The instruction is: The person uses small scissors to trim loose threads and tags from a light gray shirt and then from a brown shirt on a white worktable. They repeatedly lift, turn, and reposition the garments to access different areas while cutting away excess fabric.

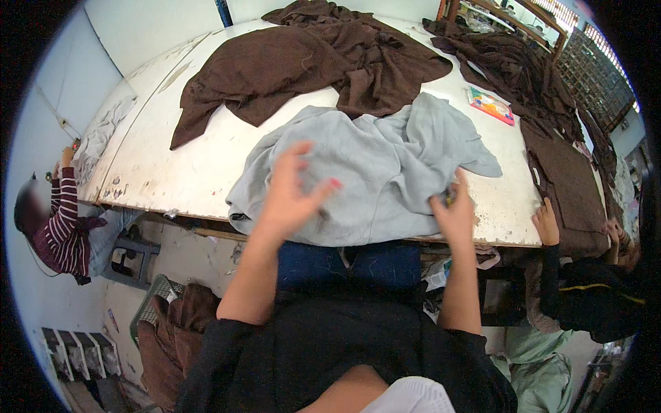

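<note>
A light grey fleece-like garment (356, 175) lies bunched on the white table (155, 170) at its front edge. Above its left part hovers my left hand (294, 191), blurred, with fingers spread and nothing in them. My right hand (457, 209) is at the garment's right side, thumb and fingers around a small dark object (450, 196) with a bit of yellow. That object is mostly hidden by the fingers, so its kind is unclear. Whether the right fingertips also pinch the cloth cannot be made out.
Dark brown garments (289, 67) are heaped behind the grey one. A colourful packet (490, 106) lies to the right, beside more brown garments (563, 175), where a co-worker's hand (546, 224) rests. Another person (62, 227) sits far left. A green basket (155, 294) with brown cloth stands below.
</note>
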`<state>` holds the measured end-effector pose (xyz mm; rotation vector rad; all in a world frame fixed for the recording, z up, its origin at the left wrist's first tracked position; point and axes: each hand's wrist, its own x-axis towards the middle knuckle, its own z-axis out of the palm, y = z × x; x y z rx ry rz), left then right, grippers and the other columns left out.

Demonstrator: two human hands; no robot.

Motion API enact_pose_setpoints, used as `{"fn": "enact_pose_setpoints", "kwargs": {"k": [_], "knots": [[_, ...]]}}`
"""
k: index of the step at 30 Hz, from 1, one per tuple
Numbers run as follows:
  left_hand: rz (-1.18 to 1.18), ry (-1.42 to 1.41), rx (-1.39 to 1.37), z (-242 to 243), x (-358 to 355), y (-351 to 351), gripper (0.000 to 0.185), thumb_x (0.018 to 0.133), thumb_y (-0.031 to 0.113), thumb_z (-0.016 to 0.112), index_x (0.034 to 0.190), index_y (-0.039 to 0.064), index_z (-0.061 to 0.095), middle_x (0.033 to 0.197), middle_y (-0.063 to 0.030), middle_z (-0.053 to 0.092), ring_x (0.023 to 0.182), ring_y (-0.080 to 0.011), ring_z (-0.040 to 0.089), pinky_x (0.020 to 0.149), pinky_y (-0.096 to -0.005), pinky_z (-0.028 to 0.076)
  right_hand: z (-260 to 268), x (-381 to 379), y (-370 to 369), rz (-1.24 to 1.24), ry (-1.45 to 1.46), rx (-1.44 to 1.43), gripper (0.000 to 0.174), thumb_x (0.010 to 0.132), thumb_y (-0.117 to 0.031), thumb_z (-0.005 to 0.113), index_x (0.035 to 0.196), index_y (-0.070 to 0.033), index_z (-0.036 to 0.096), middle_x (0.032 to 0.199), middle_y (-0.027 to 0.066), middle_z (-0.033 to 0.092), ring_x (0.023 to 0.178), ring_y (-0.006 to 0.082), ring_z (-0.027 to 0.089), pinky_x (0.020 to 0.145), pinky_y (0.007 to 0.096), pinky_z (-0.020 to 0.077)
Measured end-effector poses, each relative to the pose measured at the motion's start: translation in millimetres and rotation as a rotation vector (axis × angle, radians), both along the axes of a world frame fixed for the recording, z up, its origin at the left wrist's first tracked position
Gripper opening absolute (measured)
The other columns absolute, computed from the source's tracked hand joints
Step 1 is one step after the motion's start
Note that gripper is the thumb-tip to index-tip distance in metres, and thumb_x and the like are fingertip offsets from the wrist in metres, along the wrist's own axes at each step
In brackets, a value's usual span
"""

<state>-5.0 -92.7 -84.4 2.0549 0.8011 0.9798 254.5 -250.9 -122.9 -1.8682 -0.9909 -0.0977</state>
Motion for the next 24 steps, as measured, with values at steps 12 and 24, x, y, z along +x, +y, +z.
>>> {"fn": "enact_pose_setpoints", "kwargs": {"k": [12,24], "knots": [[0.016,0.067,0.085,-33,51,28,0.054,0.063,0.019,0.077,0.113,0.011,0.059,0.114,-0.0119,0.063,0.109,-0.0277,0.059,0.091,-0.0445,0.047,42,13,6,0.264,0.335,0.363,0.025,0.087,-0.005,0.067,0.111,-0.002,0.065,0.083,-0.0036,0.058,0.068,0.0025,0.047,0.060,0.0170,0.0371],[0.562,0.112,-0.082,31,-224,99,0.074,0.068,0.028,0.074,0.131,0.006,0.042,0.127,-0.0150,0.046,0.116,-0.0307,0.047,0.099,-0.0452,0.039,2,64,20,0.013,0.356,0.290,0.017,0.091,-0.012,0.065,0.106,-0.003,0.066,0.076,-0.0035,0.055,0.059,0.0031,0.044,0.053,0.0173,0.0341]]}}
